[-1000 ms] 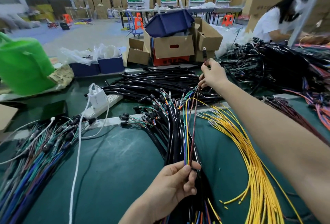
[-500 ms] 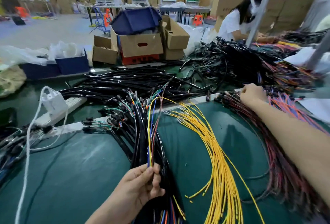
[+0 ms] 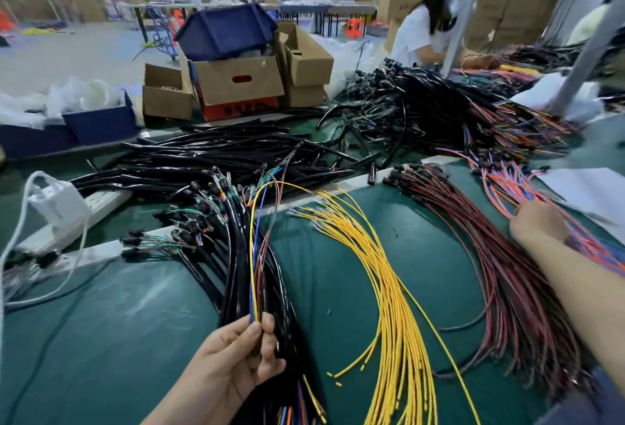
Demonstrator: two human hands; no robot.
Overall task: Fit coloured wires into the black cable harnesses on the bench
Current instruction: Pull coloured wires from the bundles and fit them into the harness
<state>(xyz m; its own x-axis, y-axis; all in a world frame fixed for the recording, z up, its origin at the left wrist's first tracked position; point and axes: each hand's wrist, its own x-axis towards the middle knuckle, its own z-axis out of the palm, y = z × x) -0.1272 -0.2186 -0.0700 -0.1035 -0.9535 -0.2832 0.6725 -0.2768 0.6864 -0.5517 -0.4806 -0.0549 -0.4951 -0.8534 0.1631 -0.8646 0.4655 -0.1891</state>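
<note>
My thin yellow, blue and brown wires (image 3: 253, 255) rise from 6 o'clock toward 12, pinched in my left hand (image 3: 236, 353) over the black cable harnesses (image 3: 233, 262). Light and floppy, I reckon: best gripped close to their far ends. At 3 o'clock my right hand (image 3: 536, 223) lies among orange wires (image 3: 500, 187); its grip I cannot tell.

The left fingers (image 3: 252, 335) pinch yellow, blue and brown wires (image 3: 251, 255) over black harnesses (image 3: 233, 275). Right of them lie a yellow bundle (image 3: 389, 289), then red-and-black strands (image 3: 500, 272), on the dark green counter (image 3: 118, 340).
</note>
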